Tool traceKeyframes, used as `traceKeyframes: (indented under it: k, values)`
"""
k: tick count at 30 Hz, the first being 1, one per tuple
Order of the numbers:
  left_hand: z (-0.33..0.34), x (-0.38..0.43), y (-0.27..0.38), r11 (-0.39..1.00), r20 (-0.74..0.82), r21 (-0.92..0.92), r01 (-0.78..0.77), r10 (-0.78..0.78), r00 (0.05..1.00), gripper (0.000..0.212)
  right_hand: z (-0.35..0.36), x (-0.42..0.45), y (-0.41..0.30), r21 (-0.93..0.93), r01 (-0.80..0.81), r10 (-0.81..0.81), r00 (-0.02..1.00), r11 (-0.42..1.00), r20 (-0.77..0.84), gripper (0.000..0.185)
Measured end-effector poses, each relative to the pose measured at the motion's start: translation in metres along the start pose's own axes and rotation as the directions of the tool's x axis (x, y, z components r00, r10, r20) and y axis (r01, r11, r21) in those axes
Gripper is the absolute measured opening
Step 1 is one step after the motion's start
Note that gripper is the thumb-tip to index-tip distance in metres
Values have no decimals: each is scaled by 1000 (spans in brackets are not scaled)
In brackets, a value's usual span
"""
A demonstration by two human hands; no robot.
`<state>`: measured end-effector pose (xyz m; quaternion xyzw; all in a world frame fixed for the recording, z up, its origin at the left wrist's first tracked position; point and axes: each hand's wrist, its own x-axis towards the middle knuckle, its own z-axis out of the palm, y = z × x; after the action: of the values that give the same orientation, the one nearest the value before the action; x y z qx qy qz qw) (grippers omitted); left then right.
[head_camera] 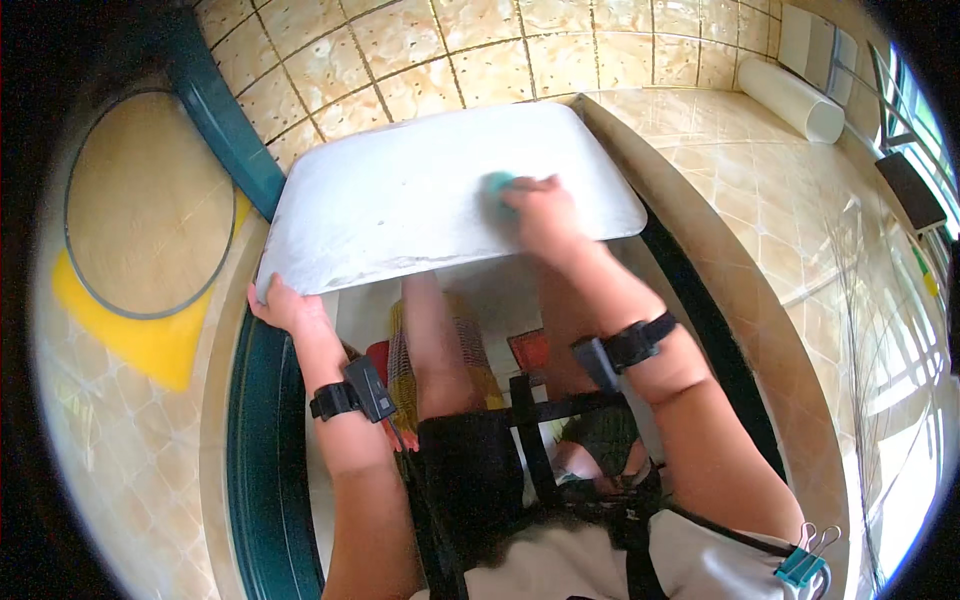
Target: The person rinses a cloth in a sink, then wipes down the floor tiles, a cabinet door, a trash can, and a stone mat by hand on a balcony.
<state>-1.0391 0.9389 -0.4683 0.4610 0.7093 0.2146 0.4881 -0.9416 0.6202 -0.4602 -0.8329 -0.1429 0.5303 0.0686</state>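
Note:
A white rectangular panel (420, 180) with rounded corners stretches across the space before me. It carries small dark specks and greyish smudges along its near edge. At its near left corner, my left hand (289, 304) grips the rim with the thumb on top. My right hand (546, 214) pinches a teal scrubbing pad (499, 182) against the right half of the panel's surface. The pad and fingers are blurred, and the hand covers part of the pad.
Left of the panel, an oval beige board (150, 202) with a dark rim overlaps a yellow sheet (161, 345). A dark teal frame (225, 120) runs beside the tiled wall (480, 34). To the right are a white cylinder (791, 101), a dark block (910, 191) and thin dry twigs (847, 315).

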Motion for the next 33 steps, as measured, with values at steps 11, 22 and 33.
traceKeyframes:
  k: [11,22,33]
  values:
    - [-4,2,12,996,80,69,-60,55,995,56,50,180,93,4,-426,419,892,905,171,33]
    - [11,-8,6,991,154,-118,63,-44,987,53,42,95,-1,346,354,-353,933,869,-68,52]
    - [9,-10,0,995,22,95,16,-18,1000,57,13,6,130,-243,-193,198,980,951,-4,32]
